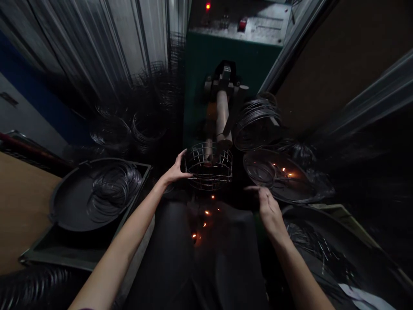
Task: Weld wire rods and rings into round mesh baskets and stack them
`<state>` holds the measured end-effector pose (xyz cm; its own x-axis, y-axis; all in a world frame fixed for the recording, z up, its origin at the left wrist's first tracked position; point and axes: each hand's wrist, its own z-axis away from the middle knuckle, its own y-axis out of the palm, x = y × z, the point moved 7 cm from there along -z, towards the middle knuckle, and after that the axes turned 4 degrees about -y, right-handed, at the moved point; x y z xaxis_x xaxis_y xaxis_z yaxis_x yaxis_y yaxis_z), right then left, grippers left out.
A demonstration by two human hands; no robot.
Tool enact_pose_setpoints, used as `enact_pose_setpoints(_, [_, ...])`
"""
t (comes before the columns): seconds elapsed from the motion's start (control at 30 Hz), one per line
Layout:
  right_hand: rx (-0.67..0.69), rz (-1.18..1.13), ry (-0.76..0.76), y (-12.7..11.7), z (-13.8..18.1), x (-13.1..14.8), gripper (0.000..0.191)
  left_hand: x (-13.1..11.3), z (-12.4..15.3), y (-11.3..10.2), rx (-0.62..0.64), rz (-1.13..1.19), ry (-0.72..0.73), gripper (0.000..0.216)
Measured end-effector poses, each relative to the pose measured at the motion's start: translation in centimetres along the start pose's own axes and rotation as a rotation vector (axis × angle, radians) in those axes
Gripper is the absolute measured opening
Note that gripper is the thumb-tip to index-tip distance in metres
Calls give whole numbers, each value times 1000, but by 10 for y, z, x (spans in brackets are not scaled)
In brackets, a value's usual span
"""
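The wire cage (209, 167) is held at its left side by the left hand (176, 170), fingers spread round the wires; its round axis stands roughly upright; the right hand (269, 208) is open wide, apart, lower right.

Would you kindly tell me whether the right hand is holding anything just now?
Empty: the right hand is open, fingers extended, nothing in it, just below the round tray.

Blurred coils of thin black wire (145, 125) beyond the round silver wire cage (209, 167); white paper scrap (364, 297) cut off at the bottom-right corner.
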<state>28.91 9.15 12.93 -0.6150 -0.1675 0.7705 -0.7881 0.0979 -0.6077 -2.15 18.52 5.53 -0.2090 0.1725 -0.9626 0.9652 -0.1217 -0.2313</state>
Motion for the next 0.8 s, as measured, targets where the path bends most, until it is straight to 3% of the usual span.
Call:
enact_pose_setpoints(0.07, [149, 16, 111, 5, 36, -34, 55, 29, 9, 4, -16, 174, -130, 119])
enact_pose_setpoints(0.13, [319, 18, 179, 19, 68, -68, 56, 42, 13, 5, -72, 284, -159, 122])
enact_pose_setpoints(0.2, [438, -5, 206, 31, 91, -95, 54, 41, 16, 1, -140, 315, -108, 121])
enact_pose_setpoints(0.3, [434, -85, 257, 33, 98, -105, 54, 20, 28, -11, -195, 255, -11, 115])
enact_pose_setpoints(0.37, [366, -154, 286, 29, 87, -85, 58, -7, 41, -15, -181, 140, 101, 111])
enact_pose_setpoints(0.47, [319, -236, 224, 26, 55, -19, 63, -53, 62, -10, -136, -121, 268, 97])
enact_pose_setpoints(0.6, [555, -262, 111, 56, 11, 59, 39, -90, 73, 15, -56, -450, 329, 76])
enact_pose_setpoints(0.7, [603, -114, 26, 76, -12, 72, 30, -98, 71, 34, 27, -599, 325, 68])
enact_pose_setpoints(0.8, [489, 174, -253, 81, -20, 75, 24, -96, 64, 43, 51, -614, 297, 65])
